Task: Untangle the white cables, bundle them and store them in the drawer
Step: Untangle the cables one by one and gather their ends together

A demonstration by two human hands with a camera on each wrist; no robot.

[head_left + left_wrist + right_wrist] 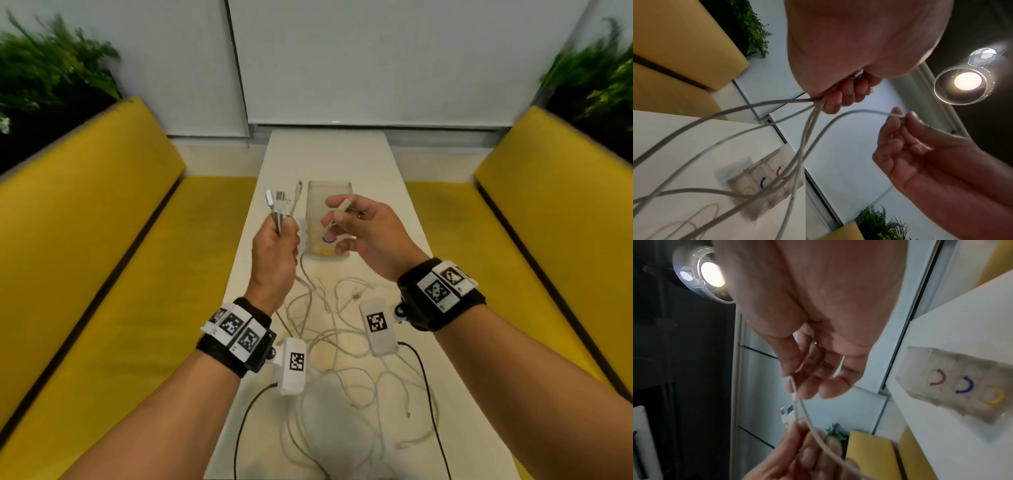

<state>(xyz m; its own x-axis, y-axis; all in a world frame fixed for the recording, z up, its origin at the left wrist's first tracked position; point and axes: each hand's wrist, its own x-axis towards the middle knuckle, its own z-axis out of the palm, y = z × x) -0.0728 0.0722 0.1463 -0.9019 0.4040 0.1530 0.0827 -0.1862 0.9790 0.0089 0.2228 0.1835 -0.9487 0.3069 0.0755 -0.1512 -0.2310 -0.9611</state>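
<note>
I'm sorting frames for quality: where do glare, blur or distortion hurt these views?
Head view: plants smear at the corners and the benches bow, though the hands stay sharp. Left wrist view: the ceiling lamp flares, the palm is shadowed, and the white cables nearest the lens blur. Right wrist view: the lamp glares and the drawer unit looks soft.

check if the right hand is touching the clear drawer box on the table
Apart. The right wrist view shows the right hand raised, pinching a cable end, with open space before the drawer box.
</note>
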